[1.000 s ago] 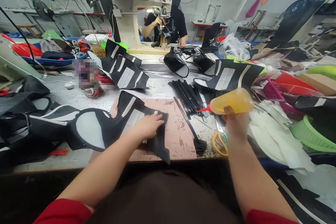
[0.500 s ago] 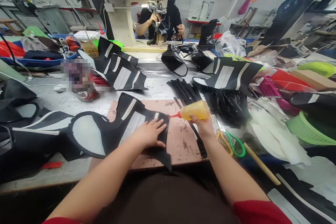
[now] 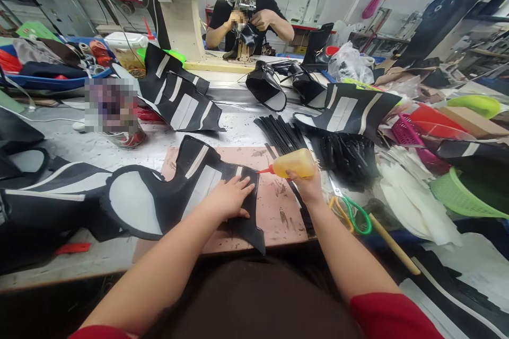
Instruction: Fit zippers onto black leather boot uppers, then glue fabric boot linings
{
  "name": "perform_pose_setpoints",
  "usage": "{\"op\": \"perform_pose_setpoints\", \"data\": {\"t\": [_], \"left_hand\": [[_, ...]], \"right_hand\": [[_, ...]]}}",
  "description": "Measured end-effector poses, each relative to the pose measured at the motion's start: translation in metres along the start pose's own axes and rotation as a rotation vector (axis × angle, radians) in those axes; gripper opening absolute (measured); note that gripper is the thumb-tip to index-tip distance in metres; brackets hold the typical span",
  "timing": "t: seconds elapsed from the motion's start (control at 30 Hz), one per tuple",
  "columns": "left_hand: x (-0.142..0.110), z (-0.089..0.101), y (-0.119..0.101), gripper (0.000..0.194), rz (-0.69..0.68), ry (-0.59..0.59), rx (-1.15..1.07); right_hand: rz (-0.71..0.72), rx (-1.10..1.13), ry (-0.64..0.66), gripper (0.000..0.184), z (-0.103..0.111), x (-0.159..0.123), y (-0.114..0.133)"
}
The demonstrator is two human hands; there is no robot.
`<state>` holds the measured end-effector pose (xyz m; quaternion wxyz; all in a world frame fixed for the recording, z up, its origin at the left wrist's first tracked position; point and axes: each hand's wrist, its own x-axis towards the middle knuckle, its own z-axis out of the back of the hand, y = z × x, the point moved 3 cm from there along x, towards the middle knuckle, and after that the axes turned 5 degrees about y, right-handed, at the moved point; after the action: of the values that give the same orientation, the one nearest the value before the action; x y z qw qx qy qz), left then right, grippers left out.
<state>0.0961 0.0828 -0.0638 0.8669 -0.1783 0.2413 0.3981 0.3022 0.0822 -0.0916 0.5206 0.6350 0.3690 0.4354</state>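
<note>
My left hand [image 3: 233, 197] lies flat with fingers spread on a black boot upper [image 3: 169, 196] that has white and grey backing strips. The upper rests partly on a pinkish board [image 3: 278, 204]. In my right hand [image 3: 308, 185] is a squeeze bottle [image 3: 295, 163] of yellowish liquid, tilted sideways. Its red nozzle tip is at the upper's right edge, close to the top corner; whether liquid comes out is too small to see. Black strips [image 3: 280, 133] lie beyond the bottle. Scissors [image 3: 350, 212] with yellow and green handles are right of my right forearm.
Further boot uppers lie at the back left [image 3: 185, 103] and back right [image 3: 348, 108]. A can [image 3: 127, 135] stands at left. White sheets [image 3: 413, 201], a wooden handle [image 3: 393, 243] and a green basket [image 3: 469, 193] are at right. Across the table a person [image 3: 274, 18] works at a sewing machine [image 3: 178, 21].
My right hand has brought the bottle leftward from over the black strips to the upper's edge, uncovering more of the scissors. My left hand stays on the upper.
</note>
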Motion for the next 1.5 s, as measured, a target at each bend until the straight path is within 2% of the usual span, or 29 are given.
{"op": "perform_pose_setpoints", "data": {"t": [0.53,0.93,1.23,1.5], "left_hand": [[0.001,0.000,0.001,0.082,-0.007,-0.009,-0.005],[0.002,0.000,0.001,0.081,-0.012,-0.019,-0.014],[0.005,-0.003,0.002,0.083,-0.015,-0.045,0.006],[0.007,-0.005,0.002,0.092,-0.013,-0.012,0.013]], "right_hand": [[0.020,-0.038,-0.039,0.058,0.007,0.001,-0.006],[0.001,-0.045,-0.030,0.055,0.004,0.002,-0.005],[-0.097,-0.011,0.014,0.056,0.008,-0.015,0.002],[-0.114,-0.034,0.072,0.059,0.014,-0.035,0.005]]}}
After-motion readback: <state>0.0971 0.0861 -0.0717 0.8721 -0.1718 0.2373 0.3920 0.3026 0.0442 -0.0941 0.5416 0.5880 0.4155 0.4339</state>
